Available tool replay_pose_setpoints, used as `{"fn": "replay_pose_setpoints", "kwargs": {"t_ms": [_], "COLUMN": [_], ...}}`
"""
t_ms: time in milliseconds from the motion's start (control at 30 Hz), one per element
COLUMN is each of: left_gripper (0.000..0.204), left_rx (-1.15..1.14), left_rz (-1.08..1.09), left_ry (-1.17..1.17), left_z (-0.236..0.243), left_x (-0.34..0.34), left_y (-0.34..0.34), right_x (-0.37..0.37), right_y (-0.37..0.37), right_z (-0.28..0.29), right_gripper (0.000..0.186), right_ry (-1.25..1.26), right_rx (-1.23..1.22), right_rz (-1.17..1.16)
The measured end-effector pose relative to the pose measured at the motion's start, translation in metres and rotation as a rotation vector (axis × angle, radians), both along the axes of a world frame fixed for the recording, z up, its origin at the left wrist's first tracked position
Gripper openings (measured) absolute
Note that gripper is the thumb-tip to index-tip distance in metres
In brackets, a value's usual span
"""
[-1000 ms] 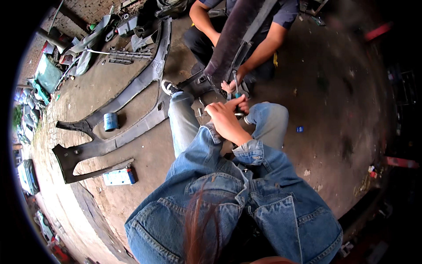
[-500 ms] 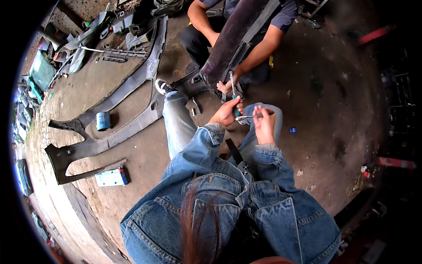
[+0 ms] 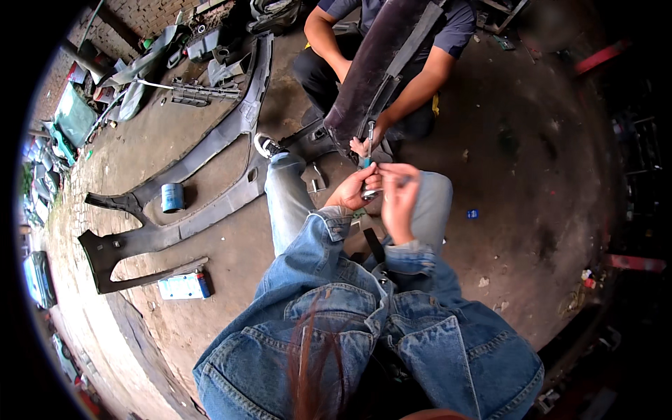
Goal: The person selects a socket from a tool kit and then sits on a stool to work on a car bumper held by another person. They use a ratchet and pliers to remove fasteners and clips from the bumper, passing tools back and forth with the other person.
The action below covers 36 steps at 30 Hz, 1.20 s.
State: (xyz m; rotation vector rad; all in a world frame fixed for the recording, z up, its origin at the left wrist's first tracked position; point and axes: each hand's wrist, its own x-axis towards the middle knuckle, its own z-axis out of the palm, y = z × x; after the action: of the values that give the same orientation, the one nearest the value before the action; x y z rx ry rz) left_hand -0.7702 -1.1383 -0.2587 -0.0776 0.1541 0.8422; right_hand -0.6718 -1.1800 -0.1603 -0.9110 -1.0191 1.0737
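In the head view, the left hand (image 3: 353, 189) is raised over the floor (image 3: 511, 273), between the wearer's knees. Its grip is closed, the fingers curled round the lower part of a teal-handled tool (image 3: 367, 162), whose slim metal shaft points up and away toward a co-worker. A shiny metal piece (image 3: 371, 194) shows at the lower side of this fist. The right hand (image 3: 400, 199) is just beside it, blurred, with its fingers bent toward the left; whether its grip has hold of anything, I cannot tell.

Next to the shaft is the co-worker's hand (image 3: 359, 146), at the lower end of a long dark panel (image 3: 378, 63) that slants up in front of that person. Whether the shaft's tip touches the panel is unclear.

To the left, a large grey-black frame (image 3: 245, 112) lies on the floor, with a blue can (image 3: 172, 198) between its strips and a white-and-blue box (image 3: 183, 286) near its lower end. A small blue item (image 3: 472, 213) lies to the right of the wearer's knee.
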Motion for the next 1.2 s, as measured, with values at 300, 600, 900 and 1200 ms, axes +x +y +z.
{"fn": "replay_pose_setpoints", "kwargs": {"t_ms": [300,600,900,1200], "left_gripper": [0.019,0.019,0.021,0.027], "left_rx": [0.046,0.067,0.15,0.301], "left_rz": [0.048,-0.101,0.021,-0.314], "left_ry": [-0.13,0.076,0.28,0.199], "left_z": [-0.015,0.003,-0.043,-0.023], "left_x": [0.027,0.04,0.021,0.004], "left_y": [0.002,0.02,0.001,-0.029], "right_x": [0.091,-0.053,-0.005,0.034], "right_y": [0.006,-0.002,0.025,0.16], "right_z": [-0.087,0.005,0.008,-0.09], "right_gripper": [0.014,0.018,0.009,0.035], "right_ry": [0.342,-0.848,-0.186,0.229], "right_rx": [-0.653,0.425,-0.142,-0.882], "right_rz": [-0.353,0.478,0.278,0.42]}}
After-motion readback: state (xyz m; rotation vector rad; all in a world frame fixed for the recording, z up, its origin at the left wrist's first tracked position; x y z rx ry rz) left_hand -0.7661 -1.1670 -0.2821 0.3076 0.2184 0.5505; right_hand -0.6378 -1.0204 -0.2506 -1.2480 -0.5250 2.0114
